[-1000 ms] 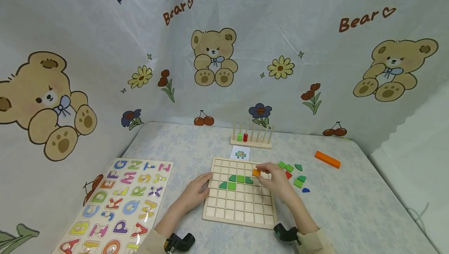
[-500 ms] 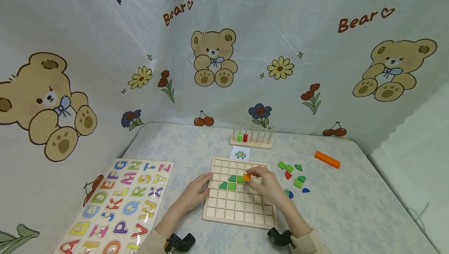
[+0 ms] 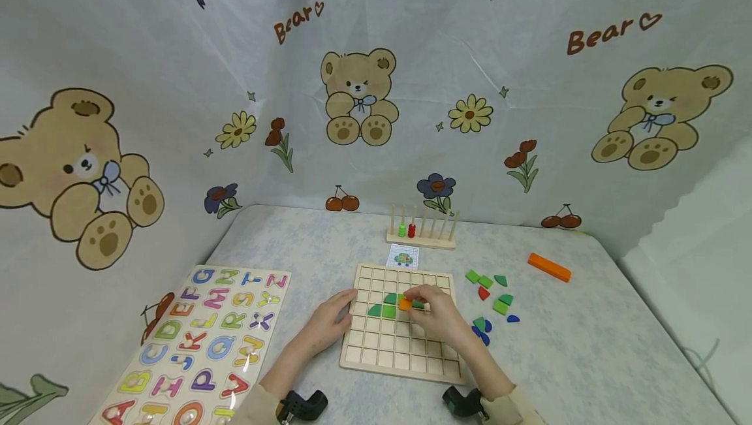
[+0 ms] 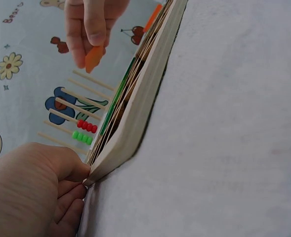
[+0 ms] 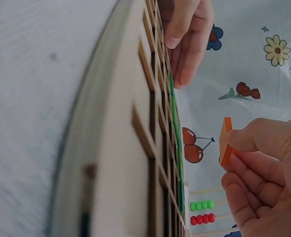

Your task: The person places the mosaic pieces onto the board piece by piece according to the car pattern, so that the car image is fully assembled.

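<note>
A wooden grid board (image 3: 388, 346) lies in the middle of the table in the head view. My left hand (image 3: 329, 317) rests against its left edge, fingers relaxed; the left wrist view shows this hand (image 4: 41, 190) at the board's corner. My right hand (image 3: 437, 314) pinches an orange tile (image 3: 405, 304) between thumb and fingers over the board's upper middle. In the right wrist view the orange tile (image 5: 226, 140) stands out from the fingertips, tilted and above the grid. Green pieces (image 3: 388, 311) sit in the grid just left of the tile; the right fingers partly hide others.
Several loose green, red and blue pieces (image 3: 499, 306) lie right of the board. Behind it are a pattern card (image 3: 403, 257) and a peg rack (image 3: 420, 240) with green and red beads. An orange bar (image 3: 549, 267) lies farther right, a letter board (image 3: 194, 346) at left.
My right hand has carried the orange tile left and nearer over the board, from its upper right to beside the green pieces. Blue pieces have come into view at right. My left hand stays.
</note>
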### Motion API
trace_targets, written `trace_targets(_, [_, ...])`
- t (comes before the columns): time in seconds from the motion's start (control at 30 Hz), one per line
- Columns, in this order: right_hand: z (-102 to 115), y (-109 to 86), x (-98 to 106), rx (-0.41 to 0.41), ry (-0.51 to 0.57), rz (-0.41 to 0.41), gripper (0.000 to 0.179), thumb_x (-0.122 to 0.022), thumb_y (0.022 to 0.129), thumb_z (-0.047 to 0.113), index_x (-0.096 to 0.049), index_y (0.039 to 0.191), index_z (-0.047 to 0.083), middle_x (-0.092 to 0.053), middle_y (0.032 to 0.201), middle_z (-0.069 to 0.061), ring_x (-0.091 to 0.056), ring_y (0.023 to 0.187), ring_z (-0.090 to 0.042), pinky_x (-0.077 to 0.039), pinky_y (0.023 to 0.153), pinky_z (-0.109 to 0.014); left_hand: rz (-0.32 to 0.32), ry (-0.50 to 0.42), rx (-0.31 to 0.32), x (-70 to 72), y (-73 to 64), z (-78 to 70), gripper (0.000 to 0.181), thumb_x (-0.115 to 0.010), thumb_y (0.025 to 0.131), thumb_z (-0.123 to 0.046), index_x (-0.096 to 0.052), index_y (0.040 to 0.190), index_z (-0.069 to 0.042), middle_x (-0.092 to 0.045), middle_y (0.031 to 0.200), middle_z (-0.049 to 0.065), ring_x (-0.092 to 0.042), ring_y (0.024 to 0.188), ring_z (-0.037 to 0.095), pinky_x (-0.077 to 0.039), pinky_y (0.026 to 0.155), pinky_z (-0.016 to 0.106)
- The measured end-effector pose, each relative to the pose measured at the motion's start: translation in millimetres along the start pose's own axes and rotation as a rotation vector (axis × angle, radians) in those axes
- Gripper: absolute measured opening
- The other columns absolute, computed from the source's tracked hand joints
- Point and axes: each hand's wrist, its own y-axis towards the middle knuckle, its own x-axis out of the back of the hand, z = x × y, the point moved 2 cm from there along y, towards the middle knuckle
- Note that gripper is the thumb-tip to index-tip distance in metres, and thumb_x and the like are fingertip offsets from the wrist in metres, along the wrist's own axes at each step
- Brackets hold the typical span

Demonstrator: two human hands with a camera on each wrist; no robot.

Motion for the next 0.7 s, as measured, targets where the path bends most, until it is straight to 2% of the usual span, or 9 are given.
trace_targets(0.13, [-2,-1.9,-5,-0.03,-0.02,0.021,0.026,-0.071,0.081,0.004,-0.067,0.107,0.006,-0.062,0.104,-0.001,-0.059,0.098,-0.02,-0.052,0.084,-0.036,0.001,0.006,-0.009,-0.5,0.3,0.0,0.05,-0.054,0.092,-0.004,-0.041,0.14,0.004,-0.042,0.142,0.018,-0.038,0.131,0.031,-0.034,0.106,0.045])
trace_targets(0.4, [-7,-3.5,-11,0.049,-0.052,0.023,0.024,-0.072,0.081,0.003,-0.068,0.105,0.004,-0.064,0.102,-0.002,-0.057,0.097,-0.019,-0.052,0.083,-0.035,-0.001,0.003,-0.023,-0.9,0.5,1.0,0.05,-0.054,0.092,-0.003,-0.041,0.14,0.005,-0.042,0.141,0.018,-0.038,0.131,0.032,-0.035,0.105,0.045])
trace_targets(0.7, [-16,-4.7,-17,0.046,-0.079,0.018,0.025,-0.072,0.079,0.003,-0.069,0.104,0.005,-0.065,0.1,0.0,-0.056,0.094,-0.017,-0.051,0.081,-0.033,0.015,-0.01,0.011,-0.3,0.5,0.6,0.05,-0.054,0.093,-0.006,-0.04,0.141,0.002,-0.041,0.143,0.016,-0.036,0.132,0.029,-0.033,0.107,0.043])
